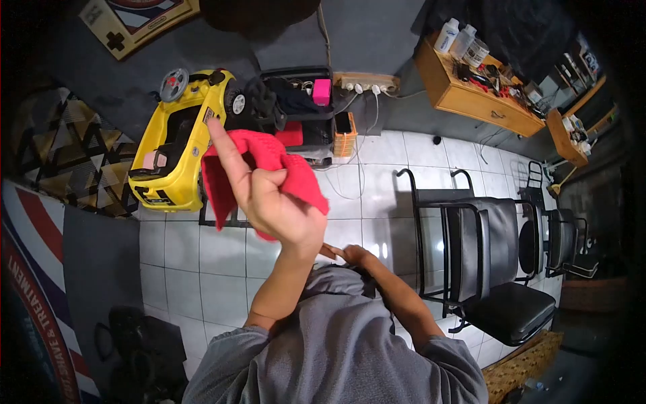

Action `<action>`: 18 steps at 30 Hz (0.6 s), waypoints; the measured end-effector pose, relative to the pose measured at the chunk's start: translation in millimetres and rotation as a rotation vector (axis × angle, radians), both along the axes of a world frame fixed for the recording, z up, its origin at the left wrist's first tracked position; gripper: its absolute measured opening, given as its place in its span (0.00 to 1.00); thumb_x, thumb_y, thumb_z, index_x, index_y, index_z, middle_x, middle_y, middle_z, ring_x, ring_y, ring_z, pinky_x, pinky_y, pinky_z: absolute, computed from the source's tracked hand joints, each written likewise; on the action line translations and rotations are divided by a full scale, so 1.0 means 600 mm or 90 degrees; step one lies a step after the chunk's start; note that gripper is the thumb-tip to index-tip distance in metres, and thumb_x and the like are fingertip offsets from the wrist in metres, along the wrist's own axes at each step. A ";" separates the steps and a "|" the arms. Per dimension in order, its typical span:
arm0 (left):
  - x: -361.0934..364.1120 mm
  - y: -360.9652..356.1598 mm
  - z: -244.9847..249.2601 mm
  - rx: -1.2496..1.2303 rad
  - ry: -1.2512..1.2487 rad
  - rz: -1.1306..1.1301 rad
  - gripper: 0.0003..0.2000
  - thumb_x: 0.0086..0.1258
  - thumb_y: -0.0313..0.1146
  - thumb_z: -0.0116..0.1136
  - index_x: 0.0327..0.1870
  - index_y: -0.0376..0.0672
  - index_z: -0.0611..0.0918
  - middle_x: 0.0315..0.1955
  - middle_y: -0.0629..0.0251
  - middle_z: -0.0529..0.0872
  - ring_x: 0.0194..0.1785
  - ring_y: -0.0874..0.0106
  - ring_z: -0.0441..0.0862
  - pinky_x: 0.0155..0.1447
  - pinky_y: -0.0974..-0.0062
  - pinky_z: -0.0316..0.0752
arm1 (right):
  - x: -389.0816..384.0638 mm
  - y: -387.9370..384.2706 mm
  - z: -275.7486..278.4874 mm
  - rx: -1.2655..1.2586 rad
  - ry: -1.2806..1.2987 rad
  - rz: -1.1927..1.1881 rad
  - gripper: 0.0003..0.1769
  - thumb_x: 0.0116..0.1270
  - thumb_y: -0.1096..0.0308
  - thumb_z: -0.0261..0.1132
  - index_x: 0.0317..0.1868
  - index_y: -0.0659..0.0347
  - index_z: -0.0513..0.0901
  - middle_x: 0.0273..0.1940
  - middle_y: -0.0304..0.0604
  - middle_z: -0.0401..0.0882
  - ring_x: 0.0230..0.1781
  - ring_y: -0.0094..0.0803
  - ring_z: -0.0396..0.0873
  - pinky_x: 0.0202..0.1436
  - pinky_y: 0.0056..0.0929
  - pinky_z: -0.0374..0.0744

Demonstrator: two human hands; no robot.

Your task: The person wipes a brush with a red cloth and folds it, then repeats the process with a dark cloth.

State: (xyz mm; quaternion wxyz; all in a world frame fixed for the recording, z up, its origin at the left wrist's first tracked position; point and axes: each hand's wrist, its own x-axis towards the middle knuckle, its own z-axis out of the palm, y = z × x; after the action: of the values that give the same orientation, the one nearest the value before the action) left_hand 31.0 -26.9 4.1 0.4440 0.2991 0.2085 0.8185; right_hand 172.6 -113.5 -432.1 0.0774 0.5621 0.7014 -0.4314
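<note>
A red cloth [303, 180] hangs from my left hand [272, 202], which is raised in front of me. The index finger points up and away while the thumb and other fingers fold in on the fabric. Behind the cloth, part of the yellow toy car [171, 138] shows. Low at my waist is my right hand [351, 254], close to the front of my grey shirt [356, 337]. Its fingers reach left and are partly out of sight, and I cannot tell whether they hold anything.
Left of a black tiered cart [296, 72] stands the toy car. A power strip [367, 83] with plugs and trailing cords runs along the wall. Black chairs [488, 249] fill the right side. A cluttered wooden drawer unit [478, 94] hangs at the back right.
</note>
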 end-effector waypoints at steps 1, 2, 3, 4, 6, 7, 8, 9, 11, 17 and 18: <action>-0.006 -0.004 0.002 -0.038 0.025 0.030 0.39 0.50 0.21 0.40 0.72 0.41 0.59 0.46 0.64 0.74 0.36 0.76 0.74 0.40 0.81 0.74 | 0.019 -0.014 -0.009 -0.044 -0.045 -0.008 0.36 0.71 0.38 0.41 0.48 0.63 0.83 0.47 0.58 0.81 0.51 0.49 0.79 0.56 0.43 0.74; -0.011 -0.003 0.002 -0.033 0.018 0.044 0.39 0.50 0.21 0.40 0.72 0.41 0.60 0.46 0.63 0.74 0.37 0.75 0.75 0.41 0.81 0.74 | 0.033 -0.023 0.007 -0.125 -0.132 -0.041 0.33 0.72 0.41 0.43 0.50 0.61 0.82 0.49 0.56 0.80 0.52 0.50 0.79 0.55 0.42 0.75; -0.016 0.000 -0.001 -0.028 0.011 0.057 0.39 0.49 0.21 0.39 0.72 0.41 0.60 0.46 0.63 0.74 0.38 0.75 0.75 0.42 0.80 0.74 | 0.054 -0.041 0.008 -0.099 -0.146 -0.005 0.32 0.71 0.42 0.44 0.51 0.61 0.82 0.49 0.54 0.81 0.52 0.50 0.79 0.55 0.41 0.76; -0.021 0.002 -0.006 -0.023 0.005 0.068 0.39 0.49 0.21 0.39 0.72 0.41 0.60 0.47 0.62 0.74 0.39 0.74 0.75 0.43 0.80 0.74 | 0.078 -0.072 0.001 -0.074 -0.160 0.029 0.31 0.71 0.43 0.45 0.52 0.60 0.82 0.49 0.53 0.81 0.53 0.50 0.78 0.54 0.40 0.76; -0.028 0.000 -0.014 -0.020 -0.012 0.058 0.39 0.48 0.21 0.39 0.72 0.41 0.60 0.48 0.62 0.74 0.40 0.73 0.76 0.45 0.79 0.74 | 0.124 -0.117 -0.129 -0.075 -0.125 -0.044 0.34 0.68 0.38 0.48 0.47 0.62 0.83 0.44 0.56 0.82 0.48 0.52 0.80 0.48 0.43 0.78; -0.028 -0.002 -0.014 -0.034 -0.008 0.064 0.40 0.48 0.21 0.40 0.72 0.42 0.60 0.48 0.62 0.74 0.40 0.73 0.76 0.46 0.78 0.74 | 0.122 -0.112 -0.128 -0.076 -0.108 -0.080 0.36 0.66 0.35 0.49 0.44 0.63 0.84 0.42 0.58 0.82 0.46 0.52 0.81 0.45 0.44 0.79; -0.028 -0.006 -0.015 -0.050 -0.004 0.069 0.40 0.48 0.21 0.40 0.72 0.42 0.60 0.48 0.62 0.74 0.40 0.73 0.76 0.46 0.78 0.74 | 0.119 -0.110 -0.127 0.053 -0.060 -0.115 0.36 0.67 0.35 0.49 0.41 0.64 0.84 0.37 0.56 0.82 0.41 0.51 0.81 0.42 0.43 0.79; -0.027 -0.007 -0.022 -0.064 0.006 0.077 0.40 0.48 0.20 0.39 0.72 0.42 0.61 0.47 0.63 0.74 0.40 0.74 0.75 0.46 0.79 0.74 | 0.115 -0.103 -0.128 0.183 -0.012 -0.149 0.37 0.67 0.35 0.48 0.37 0.65 0.84 0.33 0.55 0.82 0.37 0.49 0.82 0.38 0.42 0.79; -0.012 -0.016 -0.021 -0.087 0.019 0.075 0.39 0.48 0.20 0.39 0.72 0.39 0.61 0.44 0.66 0.74 0.34 0.79 0.70 0.40 0.85 0.69 | 0.079 -0.057 0.009 0.160 0.144 -0.370 0.36 0.70 0.36 0.46 0.31 0.64 0.80 0.23 0.46 0.77 0.25 0.39 0.77 0.28 0.36 0.75; 0.025 -0.005 -0.080 -0.068 0.088 0.096 0.40 0.47 0.22 0.42 0.71 0.39 0.61 0.43 0.66 0.73 0.38 0.76 0.73 0.46 0.82 0.71 | -0.027 0.034 0.442 0.000 0.737 -0.488 0.34 0.73 0.36 0.37 0.25 0.57 0.68 0.15 0.30 0.60 0.13 0.20 0.56 0.16 0.22 0.56; 0.032 -0.009 -0.068 -0.096 0.057 0.067 0.39 0.47 0.22 0.41 0.71 0.39 0.62 0.43 0.66 0.73 0.39 0.75 0.73 0.47 0.82 0.71 | -0.045 0.031 0.468 0.049 0.740 -0.435 0.34 0.74 0.38 0.36 0.22 0.58 0.68 0.16 0.32 0.63 0.14 0.21 0.58 0.17 0.23 0.58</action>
State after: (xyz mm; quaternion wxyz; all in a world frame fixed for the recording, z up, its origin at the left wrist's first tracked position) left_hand 50.4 -32.3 -37.0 0.4119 0.2899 0.3043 0.8085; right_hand 145.3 -95.2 -151.1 -0.4732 0.4309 0.4267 -0.6390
